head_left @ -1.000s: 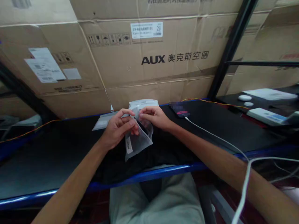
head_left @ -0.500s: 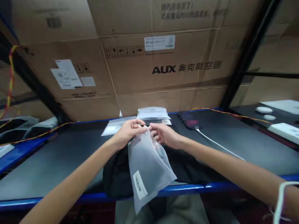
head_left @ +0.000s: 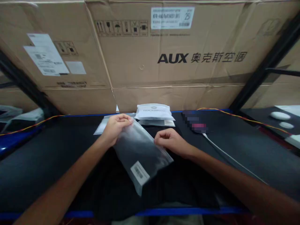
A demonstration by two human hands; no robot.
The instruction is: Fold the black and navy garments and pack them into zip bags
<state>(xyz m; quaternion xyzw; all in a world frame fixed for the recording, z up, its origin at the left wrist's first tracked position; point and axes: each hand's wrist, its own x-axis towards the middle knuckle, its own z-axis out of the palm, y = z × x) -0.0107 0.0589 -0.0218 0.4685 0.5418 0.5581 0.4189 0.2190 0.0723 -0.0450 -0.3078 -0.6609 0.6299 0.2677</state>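
L hand [head_left: 117, 126] closed on frosted bag [head_left: 134, 150], upper corner; R hand [head_left: 172, 142] pinching its long edge. Bag over desk [head_left: 56, 143], nr. white pkgs. [head_left: 154, 112]; in hand, not set aside; seal status unclear.

Brown printed cardboard [head_left: 131, 72]: dim, even light, source out of view; bold print sharp, smallest print smeared.
Translucent plastic zip bag [head_left: 140, 147]: soft pale sheen, mild blur.
Rumpled black cloth [head_left: 117, 193]: deep shadow, folds nearly lost.
Bare forearms [head_left: 77, 168]: darker toward the lower corners.
Dark flat phone [head_left: 194, 120]: blocky pixelation over the screen.
Black metal posts [head_left: 269, 59]: slanted near the frame sides, wide-angle stretch.
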